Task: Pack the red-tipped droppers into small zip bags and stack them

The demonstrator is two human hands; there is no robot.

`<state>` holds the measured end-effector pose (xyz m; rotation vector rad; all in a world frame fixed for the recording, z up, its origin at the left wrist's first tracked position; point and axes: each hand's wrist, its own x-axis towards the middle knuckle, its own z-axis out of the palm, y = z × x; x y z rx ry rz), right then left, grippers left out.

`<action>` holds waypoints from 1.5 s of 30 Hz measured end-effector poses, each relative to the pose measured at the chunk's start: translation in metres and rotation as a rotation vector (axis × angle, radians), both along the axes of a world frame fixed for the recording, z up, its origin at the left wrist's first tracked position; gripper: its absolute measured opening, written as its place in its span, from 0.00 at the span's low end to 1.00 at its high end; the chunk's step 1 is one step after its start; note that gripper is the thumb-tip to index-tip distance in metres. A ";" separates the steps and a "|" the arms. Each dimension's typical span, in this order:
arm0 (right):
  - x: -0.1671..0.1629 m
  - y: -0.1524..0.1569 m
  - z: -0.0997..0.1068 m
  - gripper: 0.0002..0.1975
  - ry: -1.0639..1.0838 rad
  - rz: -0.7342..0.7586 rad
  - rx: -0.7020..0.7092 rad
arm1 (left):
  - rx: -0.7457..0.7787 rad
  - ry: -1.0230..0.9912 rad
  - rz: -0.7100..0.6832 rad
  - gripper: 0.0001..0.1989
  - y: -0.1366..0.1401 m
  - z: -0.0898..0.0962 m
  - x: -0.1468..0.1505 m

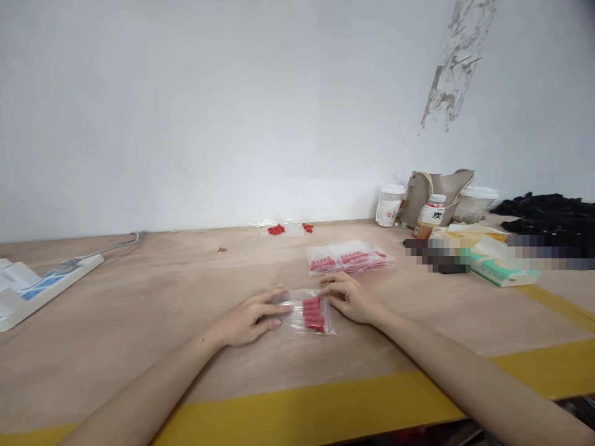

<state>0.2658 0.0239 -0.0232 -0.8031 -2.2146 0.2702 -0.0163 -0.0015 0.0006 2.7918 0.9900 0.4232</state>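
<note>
A clear plastic bag [294, 317] lies flat on the table, with several red stick-shaped pieces [313, 314] side by side at its right end. My left hand [251, 317] rests at the bag's left end, fingers stretched out and apart, one fingertip on the plastic. On the other side, my right hand [348, 296] has loosely bent, parted fingers, with fingertips touching the bag's upper right edge. Just beyond it is a pile of similar clear bags [351, 257] holding red pieces.
Small red pieces [276, 229] lie on clear plastic by the wall. At left is a power strip [56, 288]. A lidded cup [389, 205], a drink bottle [428, 217], a grey-beige bag [413, 201], a tissue pack [504, 266] and black cloth [553, 217] stand or lie at right. Yellow tape [297, 406] marks the front edge.
</note>
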 end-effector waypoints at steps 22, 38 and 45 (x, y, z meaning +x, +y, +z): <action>-0.054 -0.007 0.003 0.10 -0.213 0.024 0.353 | 0.320 -0.111 0.225 0.08 -0.040 -0.012 0.042; -0.039 -0.010 0.002 0.10 -0.103 -0.076 0.210 | 0.403 0.089 0.366 0.03 -0.036 -0.010 0.034; -0.043 -0.009 -0.008 0.05 -0.021 -0.012 0.125 | 0.305 0.107 0.491 0.07 -0.024 -0.012 0.037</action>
